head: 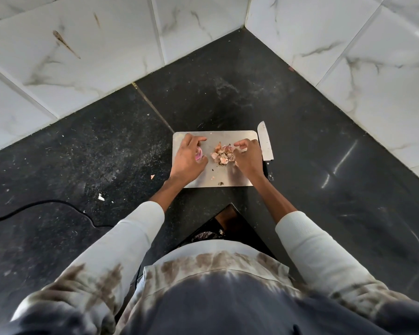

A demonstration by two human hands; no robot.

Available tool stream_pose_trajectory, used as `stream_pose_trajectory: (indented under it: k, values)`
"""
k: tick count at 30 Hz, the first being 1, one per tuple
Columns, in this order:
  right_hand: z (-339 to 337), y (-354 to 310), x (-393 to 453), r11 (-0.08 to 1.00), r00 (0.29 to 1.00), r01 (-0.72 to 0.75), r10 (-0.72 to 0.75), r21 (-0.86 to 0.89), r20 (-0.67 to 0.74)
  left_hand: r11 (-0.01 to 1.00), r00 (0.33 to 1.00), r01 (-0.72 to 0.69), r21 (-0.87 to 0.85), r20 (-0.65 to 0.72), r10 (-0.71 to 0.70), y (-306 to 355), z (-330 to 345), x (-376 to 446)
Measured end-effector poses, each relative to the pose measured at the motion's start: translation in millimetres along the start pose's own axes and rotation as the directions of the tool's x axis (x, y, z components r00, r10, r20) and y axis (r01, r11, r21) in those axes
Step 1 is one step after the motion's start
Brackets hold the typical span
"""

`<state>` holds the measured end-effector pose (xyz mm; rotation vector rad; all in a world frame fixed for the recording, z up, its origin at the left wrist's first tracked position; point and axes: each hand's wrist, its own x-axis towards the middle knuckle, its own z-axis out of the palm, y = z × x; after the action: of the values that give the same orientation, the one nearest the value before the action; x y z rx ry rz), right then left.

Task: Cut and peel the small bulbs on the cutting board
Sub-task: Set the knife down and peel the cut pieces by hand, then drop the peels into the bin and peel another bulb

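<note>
One rectangular steel cutting board (228,176) lies on the black stone counter (312,165), and on its left part the left hand (188,157) grips the single small pink-purple bulb (199,156) in view between curled fingers and thumb; the bulb is too covered to tell which way its long axis runs. One heap of tan and pink skins (221,155) sits mid-board, just beside the right hand (248,155), whose fingers are curled with thumb and forefinger close, though I cannot tell if they pinch anything. One steel-bladed knife (265,142) lies along the board's right edge, tip pointing away toward the tiled wall.
</note>
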<state>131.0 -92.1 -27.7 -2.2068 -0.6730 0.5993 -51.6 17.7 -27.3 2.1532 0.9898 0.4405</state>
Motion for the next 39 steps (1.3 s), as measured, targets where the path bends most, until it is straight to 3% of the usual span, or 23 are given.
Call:
stream_pose_trajectory:
  k: [3, 7, 12, 18, 25, 30, 39]
  values:
    - [4.3, 3.4, -1.6, 1.0, 1.0, -0.014, 0.014, -0.004, -0.007, 1.0, 0.999, -0.021, 0.002, 0.04, 0.021, 18.9, 8.4, 5.0]
    - [9.1, 12.9, -0.7, 0.999, 0.999, -0.042, 0.042, -0.02, 0.0, 0.994, 0.991, 0.1, 0.031, 0.085, -0.103, 29.1, 24.1, 9.4]
    - [15.9, 24.9, 6.3, 0.996, 0.984, -0.078, 0.082, -0.033, 0.158, 0.977, 0.956, 0.21, 0.044, 0.201, -0.215, 39.2, 43.1, 14.9]
    - [19.8, 9.4, 5.2, 0.998, 0.954, -0.027, 0.043, -0.058, 0.298, 0.932, 0.91, 0.354, -0.082, 0.258, -0.323, 45.3, 58.1, 28.2]
    - [9.2, 2.4, -5.4, 1.0, 0.966, -0.014, 0.02, -0.025, 0.257, 0.815, 0.851, 0.511, -0.275, 0.294, -0.435, 51.1, 60.4, 20.9]
    - [8.8, 11.9, -24.6, 0.999, 0.975, -0.022, 0.012, 0.041, 0.22, 0.784, 0.842, 0.539, -0.308, 0.218, -0.493, 53.8, 70.5, 1.5]
    - [-3.7, 24.3, -64.7, 0.984, 0.969, 0.104, -0.133, 0.144, 0.21, 0.722, 0.812, 0.524, -0.452, 0.01, -0.584, 71.1, 71.5, -57.6]
